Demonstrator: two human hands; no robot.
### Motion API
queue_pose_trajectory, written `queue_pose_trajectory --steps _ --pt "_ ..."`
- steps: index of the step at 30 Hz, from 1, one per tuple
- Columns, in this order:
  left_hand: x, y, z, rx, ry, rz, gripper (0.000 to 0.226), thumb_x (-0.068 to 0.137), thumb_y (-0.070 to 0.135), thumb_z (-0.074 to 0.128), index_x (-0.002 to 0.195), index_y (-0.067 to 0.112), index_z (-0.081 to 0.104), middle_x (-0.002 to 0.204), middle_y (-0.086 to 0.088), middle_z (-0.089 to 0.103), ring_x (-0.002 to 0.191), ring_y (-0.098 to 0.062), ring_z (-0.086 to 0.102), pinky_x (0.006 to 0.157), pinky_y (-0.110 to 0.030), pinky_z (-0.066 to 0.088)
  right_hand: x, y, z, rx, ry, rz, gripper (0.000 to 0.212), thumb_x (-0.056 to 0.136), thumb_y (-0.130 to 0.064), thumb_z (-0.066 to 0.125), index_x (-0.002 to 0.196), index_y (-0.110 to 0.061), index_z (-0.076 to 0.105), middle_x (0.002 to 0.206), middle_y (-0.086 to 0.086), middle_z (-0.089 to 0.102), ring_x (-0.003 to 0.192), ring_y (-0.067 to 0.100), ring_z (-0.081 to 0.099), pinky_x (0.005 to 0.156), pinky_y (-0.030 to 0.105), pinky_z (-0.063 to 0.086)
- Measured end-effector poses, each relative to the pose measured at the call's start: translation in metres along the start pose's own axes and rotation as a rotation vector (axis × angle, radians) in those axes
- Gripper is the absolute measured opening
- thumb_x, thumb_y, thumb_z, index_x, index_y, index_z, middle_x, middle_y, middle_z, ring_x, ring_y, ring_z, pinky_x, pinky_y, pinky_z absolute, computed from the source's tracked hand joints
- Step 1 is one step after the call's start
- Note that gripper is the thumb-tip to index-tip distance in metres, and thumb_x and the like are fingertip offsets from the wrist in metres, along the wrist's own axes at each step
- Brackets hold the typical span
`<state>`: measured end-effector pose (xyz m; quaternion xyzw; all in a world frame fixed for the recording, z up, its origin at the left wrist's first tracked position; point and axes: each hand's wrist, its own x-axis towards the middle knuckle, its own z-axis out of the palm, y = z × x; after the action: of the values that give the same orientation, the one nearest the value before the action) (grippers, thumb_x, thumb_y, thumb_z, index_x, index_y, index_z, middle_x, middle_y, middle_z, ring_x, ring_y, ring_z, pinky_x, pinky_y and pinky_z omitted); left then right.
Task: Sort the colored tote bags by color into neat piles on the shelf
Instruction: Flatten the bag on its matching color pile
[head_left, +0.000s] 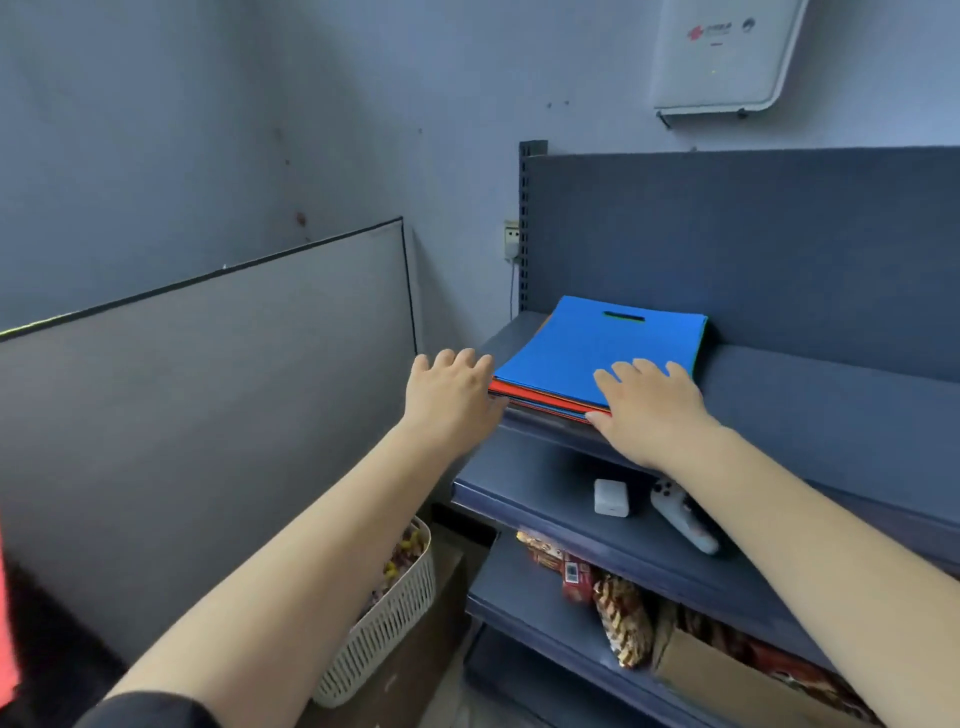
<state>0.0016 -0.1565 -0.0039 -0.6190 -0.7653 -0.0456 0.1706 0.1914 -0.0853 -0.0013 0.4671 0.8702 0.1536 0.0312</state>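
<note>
Sorting barely begun, judging by the layout. One mixed stack of tote bags (597, 364) right of frame centre, on the top shelf (831, 395) of a dark blue rack, close to its front lip. Blue bag (602, 348) on top, handle slot toward the back panel; red, orange and other coloured edges showing beneath at the near-left corner. No separate colour piles anywhere on the shelf; bare surface to the right of the stack, likely room for them.

Left hand (449, 389) at the stack's near-left corner, fingers extended, relaxed, nothing gripped; contact with the bag edges hard to confirm. Right hand (649, 405) flat on the blue bag's near-right part, fingers straight, thumb at the front edge of the stack, pressing rather than grasping.

Still to do, by this evidence: everything — lifting bags off, splitting by colour, squaring each pile.

Lower shelf: white charger block (611, 498) and a white controller (683, 519). Snack packets below; slatted white basket (395, 618) at lower left.
</note>
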Motion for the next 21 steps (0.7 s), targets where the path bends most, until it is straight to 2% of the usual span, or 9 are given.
queue_pose_trajectory --steps 2,6,12,16,19,21 --pt "0.017 0.012 0.012 -0.014 -0.021 0.043 0.048 0.095 0.049 0.04 0.132 0.019 0.044 0.136 0.003 0.048 0.124 -0.023 0.043 0.097 -0.035 0.031 0.001 0.014 0.011 0.03 -0.016 0.043 0.054 0.101 -0.048 0.027 0.143 -0.015 0.031 0.139 0.004 0.042 0.129 0.026 0.037 0.107 0.04 0.031" --pt "0.051 0.033 0.039 -0.078 -0.106 0.093 0.049 0.097 0.05 0.035 0.133 0.018 0.044 0.135 0.001 0.049 0.126 -0.024 0.043 0.098 -0.037 0.032 0.011 0.031 0.032 0.213 -0.021 0.15 0.048 0.101 -0.046 0.03 0.134 -0.014 0.041 0.13 0.003 0.048 0.121 0.023 0.042 0.087 0.035 0.043" --pt "0.096 0.04 0.082 -0.208 -0.193 0.109 0.052 0.098 0.051 0.032 0.135 0.017 0.046 0.135 -0.002 0.052 0.125 -0.025 0.045 0.1 -0.037 0.032 0.033 0.044 0.059 0.406 -0.052 0.376 0.049 0.1 -0.045 0.035 0.132 -0.01 0.048 0.13 0.007 0.048 0.122 0.025 0.044 0.093 0.038 0.042" --pt "0.112 0.039 0.105 -0.329 -0.206 0.164 0.047 0.097 0.046 0.038 0.13 0.016 0.053 0.132 -0.001 0.055 0.125 -0.023 0.045 0.103 -0.032 0.033 0.046 0.058 0.077 0.49 -0.054 0.526 0.051 0.097 -0.048 0.043 0.124 -0.007 0.054 0.12 0.009 0.052 0.111 0.027 0.05 0.088 0.037 0.045" --pt "0.117 0.04 0.111 -0.371 -0.179 0.218 0.047 0.097 0.047 0.04 0.134 0.019 0.05 0.135 0.001 0.053 0.127 -0.02 0.043 0.102 -0.029 0.032 0.052 0.065 0.088 0.548 -0.076 0.636 0.047 0.093 -0.052 0.048 0.109 -0.009 0.058 0.11 0.005 0.056 0.102 0.026 0.054 0.075 0.034 0.047" --pt "0.118 0.04 0.111 -0.398 -0.171 0.246 0.048 0.097 0.047 0.041 0.136 0.021 0.048 0.14 0.002 0.049 0.131 -0.018 0.04 0.105 -0.028 0.029 0.054 0.069 0.095 0.588 -0.052 0.715 0.042 0.091 -0.052 0.052 0.088 -0.01 0.057 0.087 0.002 0.055 0.085 0.025 0.054 0.058 0.031 0.039"
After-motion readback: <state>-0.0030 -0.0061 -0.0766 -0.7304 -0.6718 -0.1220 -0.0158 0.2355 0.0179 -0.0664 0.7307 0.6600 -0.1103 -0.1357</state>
